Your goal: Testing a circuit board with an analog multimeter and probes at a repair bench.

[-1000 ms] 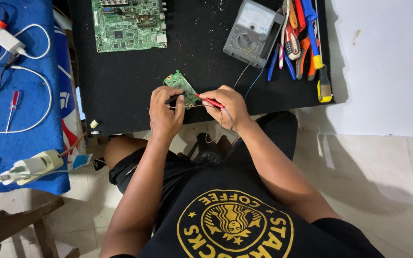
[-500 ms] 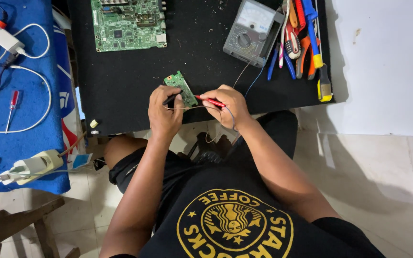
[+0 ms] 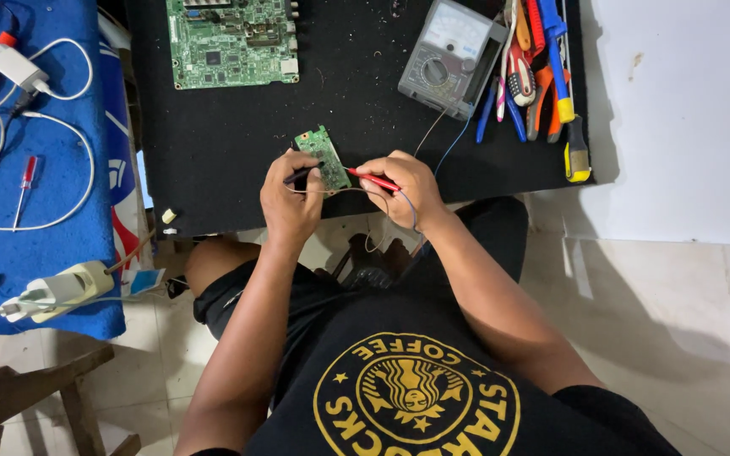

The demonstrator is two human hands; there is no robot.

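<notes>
1. Left hand (image 3: 291, 203): grip closed on a black probe, steadying the small green board (image 3: 323, 157) at its fingertips.
2. Right hand (image 3: 403, 187): grip pinching the red probe (image 3: 373, 178), tip on the board as half a second before; contact is held.
3. Grey multimeter (image 3: 451, 57): on the counter (image 3: 213, 143), beyond the right grip.

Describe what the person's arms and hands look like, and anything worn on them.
Both forearms are bare. The left hand and right hand wear no gloves, and no rings or watch show. Short black T-shirt sleeves end above the elbows; the shirt has a round yellow emblem.

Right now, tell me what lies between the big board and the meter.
Head view: only bare black mat lies between the big board and the meter.
</notes>
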